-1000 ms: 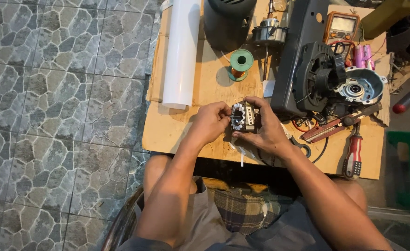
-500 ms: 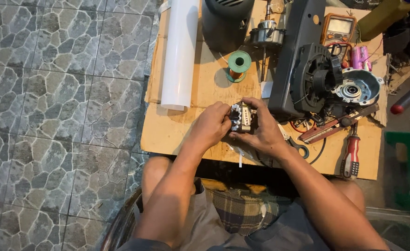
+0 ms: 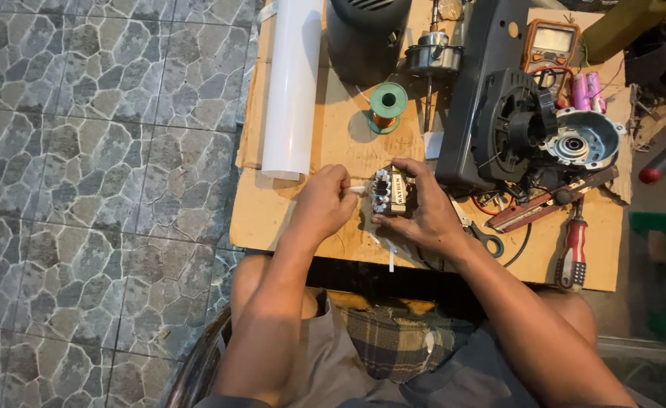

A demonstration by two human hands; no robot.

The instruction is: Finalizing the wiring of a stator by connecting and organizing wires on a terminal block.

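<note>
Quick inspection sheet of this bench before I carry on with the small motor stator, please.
Surface: wooden board, stained.
Job's things: small motor stator, held above the board.
Clutter: white tube, green wire spool, black housing, multimeter, red screwdriver, scissors.
Grippers: right hand grips the stator; left hand pinches a white strip at it.
Cables: red leads.
Surroundings: stone-tile floor.

Over a wooden table, the right hand grips a stator while the left hand pinches a white strip at it.
</note>
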